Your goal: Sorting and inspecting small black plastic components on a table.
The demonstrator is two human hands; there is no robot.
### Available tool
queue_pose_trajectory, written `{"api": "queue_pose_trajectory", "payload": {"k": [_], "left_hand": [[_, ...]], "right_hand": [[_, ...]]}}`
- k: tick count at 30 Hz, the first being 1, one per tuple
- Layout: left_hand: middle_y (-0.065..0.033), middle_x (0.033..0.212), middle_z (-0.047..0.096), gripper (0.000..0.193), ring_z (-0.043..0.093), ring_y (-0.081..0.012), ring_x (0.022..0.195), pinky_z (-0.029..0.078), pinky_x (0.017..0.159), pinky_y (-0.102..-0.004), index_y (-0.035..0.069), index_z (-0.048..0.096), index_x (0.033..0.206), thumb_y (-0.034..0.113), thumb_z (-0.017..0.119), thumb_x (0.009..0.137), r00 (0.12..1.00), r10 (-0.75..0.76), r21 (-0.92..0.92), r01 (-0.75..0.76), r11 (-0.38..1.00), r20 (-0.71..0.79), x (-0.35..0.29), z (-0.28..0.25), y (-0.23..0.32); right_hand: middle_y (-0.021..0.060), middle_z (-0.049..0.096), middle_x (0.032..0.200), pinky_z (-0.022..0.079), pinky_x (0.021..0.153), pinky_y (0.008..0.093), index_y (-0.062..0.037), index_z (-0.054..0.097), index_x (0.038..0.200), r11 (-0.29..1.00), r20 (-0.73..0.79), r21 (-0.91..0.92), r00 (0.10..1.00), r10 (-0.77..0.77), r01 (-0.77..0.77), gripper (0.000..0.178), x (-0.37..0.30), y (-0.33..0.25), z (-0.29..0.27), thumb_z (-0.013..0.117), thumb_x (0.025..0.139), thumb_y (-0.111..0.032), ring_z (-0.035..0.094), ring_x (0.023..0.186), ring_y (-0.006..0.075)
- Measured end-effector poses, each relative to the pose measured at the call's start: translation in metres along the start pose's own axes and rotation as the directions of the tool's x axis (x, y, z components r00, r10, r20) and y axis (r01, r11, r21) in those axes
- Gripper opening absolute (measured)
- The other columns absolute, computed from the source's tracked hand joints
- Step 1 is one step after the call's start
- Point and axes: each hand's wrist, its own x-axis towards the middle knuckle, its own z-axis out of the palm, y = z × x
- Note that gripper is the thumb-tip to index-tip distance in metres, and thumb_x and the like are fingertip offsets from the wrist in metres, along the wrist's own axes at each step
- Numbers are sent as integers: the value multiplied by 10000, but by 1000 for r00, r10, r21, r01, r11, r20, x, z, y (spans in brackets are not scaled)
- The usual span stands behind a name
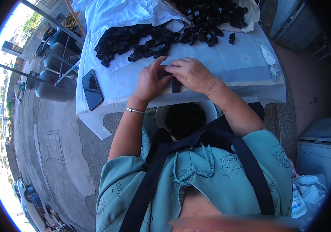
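Observation:
My left hand (152, 79) and my right hand (193, 75) meet over the near edge of a table covered with a white sheet (235, 58). Between their fingertips is a small black block-shaped part (176, 86), its lower end showing below my right fingers. Fingers of both hands are closed around it, and its upper end is hidden. Just beyond my hands, many similar black parts (134, 42) spill from a white plastic bag (123, 15). A second heap of black parts (204, 23) lies farther right, with one single black piece (232, 38) apart from it.
Below the table edge, in front of my body, stands a white bucket (213, 110) with dark contents. A dark phone (92, 89) lies at the table's left edge. A crumpled white cloth or glove (270, 62) rests at the right. Grey tanks (55, 86) stand beyond the left side.

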Motion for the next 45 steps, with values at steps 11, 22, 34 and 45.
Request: {"api": "queue_pose_trajectory", "payload": {"k": [11,22,34,45], "left_hand": [[-118,1019,636,253,647,-205,699,525,626,-302,71,643,1049,107,704,806,968,-15,305,93,948,-249,16,-17,-8],[-123,926,662,229,653,-288,779,527,702,-370,98,656,1051,206,669,850,989,-121,214,136,967,-79,21,-1,10],[-82,884,669,311,631,-204,685,517,650,-316,98,669,1076,149,733,776,997,-5,294,28,955,-78,15,-2,3],[-77,916,717,623,665,-185,691,531,658,-304,111,539,1262,140,794,693,996,-83,-48,81,996,-38,12,5,-19]], "right_hand": [[96,606,1177,424,927,406,-121,610,1231,987,-204,-116,975,86,-111,347,-12,14,-9,611,897,-215,561,1119,265],[140,622,1036,525,761,397,-59,643,1080,937,-494,-151,845,205,-316,234,-13,51,-32,629,848,-88,637,867,330],[121,646,1019,534,785,396,-92,674,1079,960,-196,27,940,279,-280,253,-21,35,-29,607,883,-238,645,885,328],[106,652,1005,534,789,352,-78,704,1024,949,-207,314,975,87,-18,207,4,7,6,646,827,-59,643,884,290]]}}
